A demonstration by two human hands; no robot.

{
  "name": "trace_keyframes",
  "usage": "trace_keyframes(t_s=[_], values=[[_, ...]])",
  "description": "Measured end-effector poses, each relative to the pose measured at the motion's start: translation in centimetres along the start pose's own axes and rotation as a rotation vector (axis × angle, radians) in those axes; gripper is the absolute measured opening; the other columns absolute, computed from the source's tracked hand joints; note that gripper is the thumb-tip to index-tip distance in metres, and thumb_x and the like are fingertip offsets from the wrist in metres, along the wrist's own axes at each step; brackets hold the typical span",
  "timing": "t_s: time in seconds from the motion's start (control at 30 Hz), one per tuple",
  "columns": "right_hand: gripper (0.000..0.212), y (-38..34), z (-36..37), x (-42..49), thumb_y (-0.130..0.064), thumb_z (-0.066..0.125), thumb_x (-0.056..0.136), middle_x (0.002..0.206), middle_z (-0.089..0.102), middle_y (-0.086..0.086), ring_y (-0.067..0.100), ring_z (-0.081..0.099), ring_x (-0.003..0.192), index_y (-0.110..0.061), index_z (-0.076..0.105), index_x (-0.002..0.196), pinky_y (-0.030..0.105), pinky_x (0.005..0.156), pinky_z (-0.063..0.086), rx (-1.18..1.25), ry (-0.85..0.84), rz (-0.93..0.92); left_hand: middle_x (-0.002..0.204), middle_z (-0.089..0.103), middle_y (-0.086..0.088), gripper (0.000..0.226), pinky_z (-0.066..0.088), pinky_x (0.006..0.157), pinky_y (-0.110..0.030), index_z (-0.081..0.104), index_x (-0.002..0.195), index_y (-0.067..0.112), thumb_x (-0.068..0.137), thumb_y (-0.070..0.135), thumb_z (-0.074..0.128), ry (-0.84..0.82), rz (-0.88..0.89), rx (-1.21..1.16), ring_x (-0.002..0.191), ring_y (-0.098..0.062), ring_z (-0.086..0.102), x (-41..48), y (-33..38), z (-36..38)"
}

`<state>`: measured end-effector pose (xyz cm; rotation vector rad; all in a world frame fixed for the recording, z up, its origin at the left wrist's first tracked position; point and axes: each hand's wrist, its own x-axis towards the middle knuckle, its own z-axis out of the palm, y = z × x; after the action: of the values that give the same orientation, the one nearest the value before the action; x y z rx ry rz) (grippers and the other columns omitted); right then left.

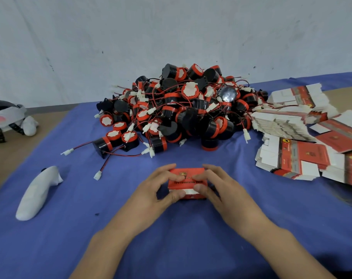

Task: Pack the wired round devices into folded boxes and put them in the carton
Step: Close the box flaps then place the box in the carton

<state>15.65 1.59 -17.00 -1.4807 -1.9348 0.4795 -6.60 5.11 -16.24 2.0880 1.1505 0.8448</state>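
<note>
— Where does it all lie?
— On my counter (pixel 191 238), the heap of wired round devices (pixel 177 109) is straight ahead and the flat boxes (pixel 295 125) are far right. No carton is in view. The red box (pixel 188 178) sits near me, long axis left to right.
— And the grips?
— Left grip (pixel 151 191) holds its left end, right grip (pixel 221 189) its right, both curled round it and equally near. Thumbs (pixel 177 195) press the near flap. I judge that flap gets tucked next.
</note>
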Motion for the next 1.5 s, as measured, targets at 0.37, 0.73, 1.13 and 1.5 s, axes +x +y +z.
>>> trace_keyframes(t_s=[0.37, 0.73, 1.13, 1.5], values=[[0.054, 0.0, -0.9, 0.2, -0.060, 0.041, 0.094, 0.148, 0.042, -0.031, 0.002, 0.048, 0.131, -0.035, 0.051, 0.141, 0.028, 0.104, 0.044, -0.077, -0.048, -0.054, 0.142, 0.040, 0.042, 0.031, 0.044, 0.107, -0.026, 0.051, 0.121, 0.061, 0.094, 0.069, 0.037, 0.048, 0.106, 0.114, 0.136, 0.015, 0.036, 0.0, -0.1, 0.4], [0.039, 0.3, -0.5, 0.0, -0.060, 0.039, 0.096, 0.136, 0.053, -0.030, -0.005, 0.053, 0.122, -0.047, 0.054, 0.129, 0.027, 0.097, 0.050, 0.093, 0.046, -0.072, 0.129, 0.054, 0.041, 0.029, 0.048, 0.089, -0.010, 0.058, 0.111, 0.067, 0.087, 0.076, 0.045, 0.087, 0.036, -0.034, 0.117, 0.013, 0.055, 0.2, 0.6, 0.2], [0.039, 0.2, -0.8, -0.5, -0.070, 0.033, 0.089, 0.148, 0.037, -0.038, -0.008, 0.046, 0.128, -0.065, 0.045, 0.125, 0.009, 0.088, 0.044, 0.055, -0.017, -0.099, 0.125, 0.050, 0.048, 0.024, 0.052, 0.097, -0.028, 0.062, 0.103, 0.054, 0.083, 0.063, 0.052, 0.048, -0.012, -0.067, 0.117, 0.015, 0.052, -0.3, 0.8, 0.3], [0.037, 0.5, -0.8, -0.7, -0.061, 0.051, 0.089, 0.151, 0.031, -0.040, -0.013, 0.042, 0.130, -0.064, 0.051, 0.126, 0.009, 0.096, 0.041, 0.019, -0.017, -0.137, 0.141, 0.041, 0.039, 0.026, 0.037, 0.101, -0.018, 0.051, 0.107, 0.054, 0.083, 0.063, 0.058, 0.067, 0.118, 0.114, 0.137, 0.009, 0.036, -0.6, 0.1, 0.7]])
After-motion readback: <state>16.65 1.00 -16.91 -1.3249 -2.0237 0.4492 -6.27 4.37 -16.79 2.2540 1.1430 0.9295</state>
